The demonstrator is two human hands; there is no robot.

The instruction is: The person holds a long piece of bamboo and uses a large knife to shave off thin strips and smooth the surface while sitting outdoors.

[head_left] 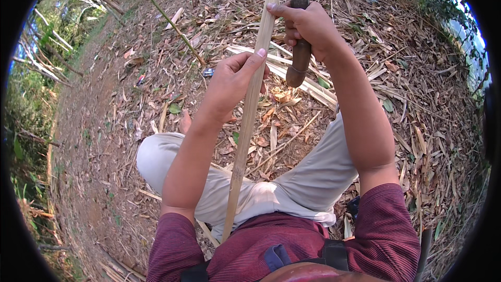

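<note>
A long flat strip of split bamboo [251,94] runs from my lap up past the top edge of the view. My left hand [235,75] is closed on it near the middle, thumb lying along its face. Farther up, my right hand [310,26] grips a dark tool with a brown rounded handle, which looks like a machete [300,60]. The tool's far end leaves the view at the top. The thumb of my right hand also reaches over to touch the strip's right edge.
Several pale bamboo strips [318,91] lie in a pile on the ground beyond my legs. Dry leaves and shavings [282,96] cover the soil. A thin green stem [167,18] slants in from the upper left. My bent legs [318,162] lie on either side of the strip.
</note>
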